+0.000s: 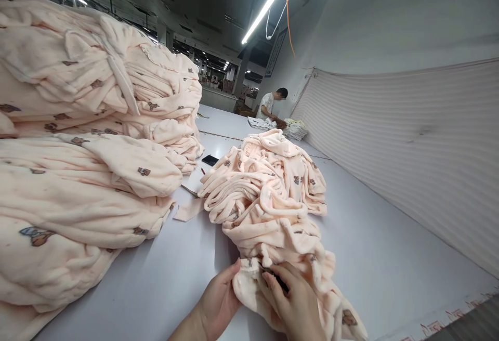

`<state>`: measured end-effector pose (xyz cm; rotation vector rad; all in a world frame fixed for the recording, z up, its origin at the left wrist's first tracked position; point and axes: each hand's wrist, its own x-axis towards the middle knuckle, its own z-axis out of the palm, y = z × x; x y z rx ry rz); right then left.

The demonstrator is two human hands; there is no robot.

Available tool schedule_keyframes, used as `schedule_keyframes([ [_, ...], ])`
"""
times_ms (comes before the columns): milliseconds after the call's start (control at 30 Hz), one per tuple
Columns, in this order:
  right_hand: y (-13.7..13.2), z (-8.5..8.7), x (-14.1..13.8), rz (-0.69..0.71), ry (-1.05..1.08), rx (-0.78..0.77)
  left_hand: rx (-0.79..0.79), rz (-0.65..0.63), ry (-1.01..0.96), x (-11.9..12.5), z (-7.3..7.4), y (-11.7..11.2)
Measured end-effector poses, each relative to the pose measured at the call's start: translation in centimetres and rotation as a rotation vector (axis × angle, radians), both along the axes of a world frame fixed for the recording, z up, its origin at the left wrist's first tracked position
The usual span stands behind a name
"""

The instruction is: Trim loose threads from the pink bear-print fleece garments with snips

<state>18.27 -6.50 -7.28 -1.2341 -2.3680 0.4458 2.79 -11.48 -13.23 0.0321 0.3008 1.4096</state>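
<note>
My left hand [218, 299] grips the near edge of a peach fleece garment [268, 211] printed with small bears, its fingers closed on the fabric. My right hand [294, 302] rests on the same edge, fingers curled around a small dark tool [275, 274] that I cannot make out clearly. The garment lies in a crumpled heap stretching away from me on the white table [390, 258].
Tall stacks of the same peach fleece [86, 138] fill the left side. A black phone [209, 160] lies on the table behind the heap, a fabric scrap [187, 210] beside it. A distant person [271, 104] works at paper stacks [294, 130]. Striped cloth [409, 143] hangs along the right wall.
</note>
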Motion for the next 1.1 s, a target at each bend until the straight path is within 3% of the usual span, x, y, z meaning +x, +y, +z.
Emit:
schedule_keyframes([
  [667, 1.5, -0.2, 1.4, 0.049, 0.044, -0.068, 0.056, -0.062, -0.059, 0.4, 0.4, 0.9],
  [933, 2.1, -0.2, 2.1, 0.085, 0.159, -0.138, 0.117, -0.119, 0.08, 0.3, 0.9, 0.5],
  [1100, 0.7, -0.9, 2.9, 0.139, 0.099, -0.09, 0.158, -0.096, 0.153, 0.6, 0.9, 0.3],
])
